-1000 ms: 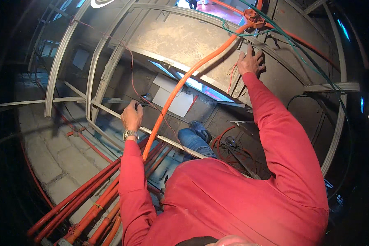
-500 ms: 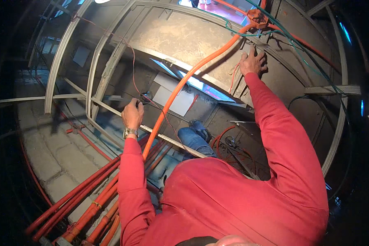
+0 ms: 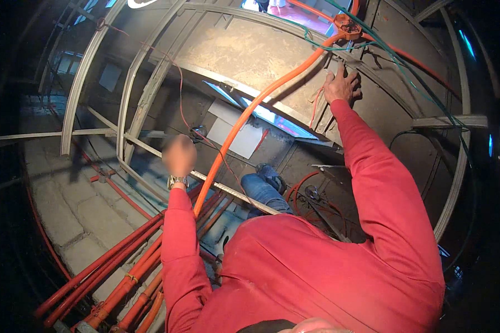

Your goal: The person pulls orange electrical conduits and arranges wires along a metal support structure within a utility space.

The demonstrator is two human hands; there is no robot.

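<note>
My right hand (image 3: 342,86) is stretched up with its fingers apart, lying flat against a grey metal stud just below an orange junction box (image 3: 347,24). A few thin red and white wire ends (image 3: 315,106) dangle beside it. A thick orange conduit (image 3: 244,119) runs from the box down between my arms. My left hand (image 3: 179,155), with a watch on its wrist, is blurred by motion. It hovers by a thin red wire (image 3: 180,94) and a slanted metal rail (image 3: 228,190). Its grip cannot be made out.
Curved grey metal framing (image 3: 130,94) surrounds me. A bundle of orange and red conduits (image 3: 122,266) lies along the block floor at lower left. Green wires (image 3: 405,61) run from the box. My blue-trousered knee (image 3: 261,188) and loose red cables (image 3: 311,194) are below.
My left hand has become blurred and shifted slightly by the rail. My right hand stays on the stud under the box.
</note>
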